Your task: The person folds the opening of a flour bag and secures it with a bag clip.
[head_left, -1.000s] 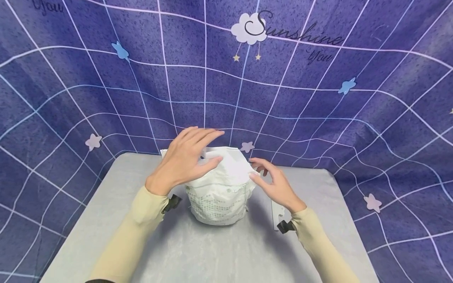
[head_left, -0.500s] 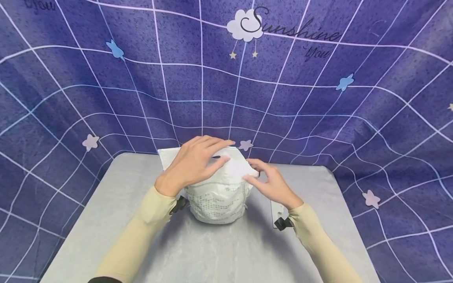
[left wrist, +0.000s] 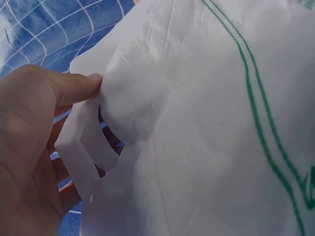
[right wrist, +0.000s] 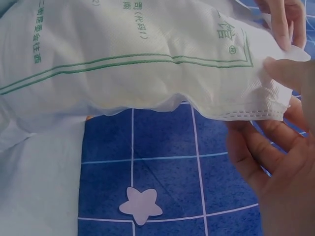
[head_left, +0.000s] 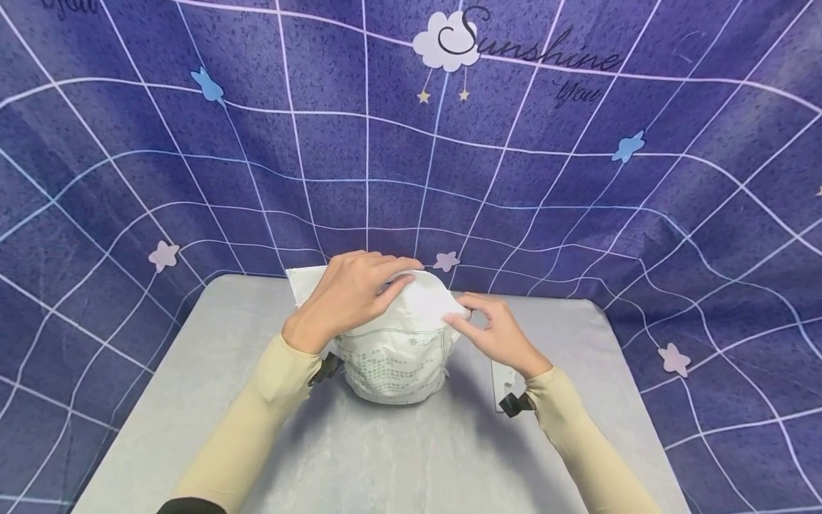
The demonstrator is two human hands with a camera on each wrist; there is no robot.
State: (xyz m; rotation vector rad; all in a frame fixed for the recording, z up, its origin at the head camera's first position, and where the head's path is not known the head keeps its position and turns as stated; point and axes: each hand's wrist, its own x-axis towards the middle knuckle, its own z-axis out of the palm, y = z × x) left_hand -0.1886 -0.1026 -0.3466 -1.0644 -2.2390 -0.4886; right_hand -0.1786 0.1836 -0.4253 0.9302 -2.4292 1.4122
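A white non-woven bag (head_left: 394, 368) with green print stands upright on the table, bulging at the bottom. My left hand (head_left: 353, 296) pinches its top edge, thumb on the near side and fingers behind, beside the cut-out handle slot seen in the left wrist view. At the top right corner of the bag, my right hand (head_left: 497, 332) pinches the fabric between thumb and fingers; the right wrist view shows the stitched side seam (right wrist: 253, 114) there. The bag's contents are hidden.
The grey table (head_left: 398, 464) is backed by a purple-blue grid curtain (head_left: 334, 164) with stars. A flat white piece (head_left: 502, 378) lies on the table partly under my right wrist. The bag's left top corner (head_left: 302, 282) sticks out past my left hand.
My left hand has moved right and down onto the bag's top edge and closed its thumb on it. My right fingers have closed on the right corner. The bag stays in place.
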